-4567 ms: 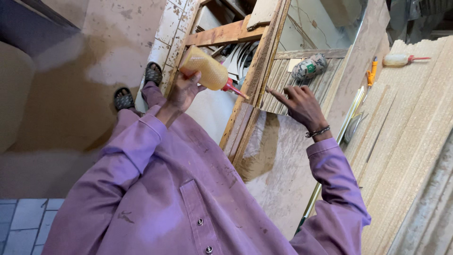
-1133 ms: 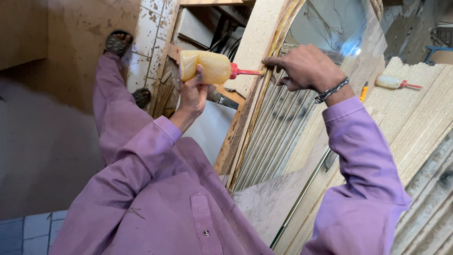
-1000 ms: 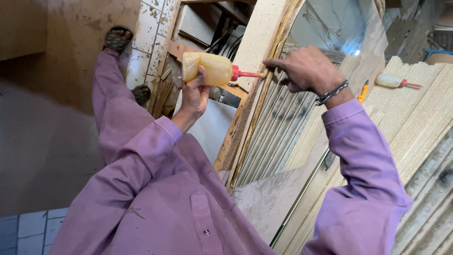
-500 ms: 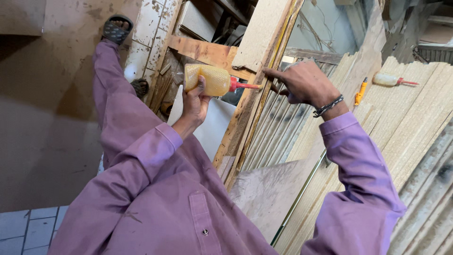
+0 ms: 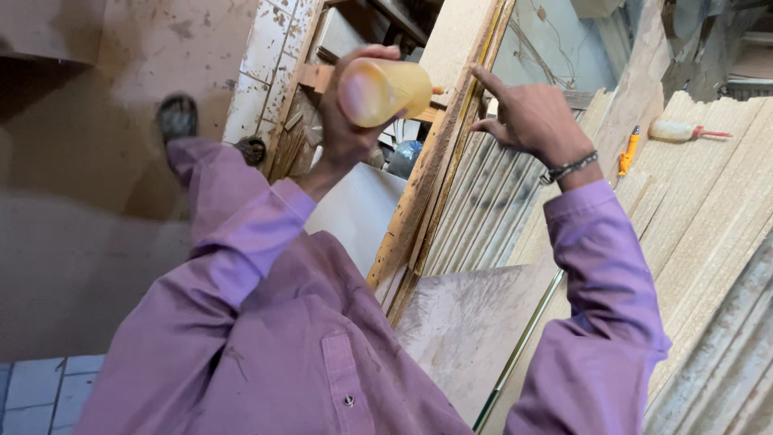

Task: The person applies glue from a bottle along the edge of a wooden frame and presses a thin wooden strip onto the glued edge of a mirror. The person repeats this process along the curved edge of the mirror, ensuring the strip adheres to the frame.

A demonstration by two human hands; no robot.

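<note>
We grip a yellow glue bottle (image 5: 385, 90) in our left hand (image 5: 348, 121), fingers wrapped round its body, its base turned toward us and its nozzle end hidden against the wooden frame edge (image 5: 435, 161). At three o'clock of the bottle, our right hand (image 5: 527, 117) is loosely spread, forefinger touching that edge. Farther at three o'clock, a second glue bottle (image 5: 680, 129) and an orange cutter (image 5: 627, 150) lie on stacked boards (image 5: 717, 209).
</note>
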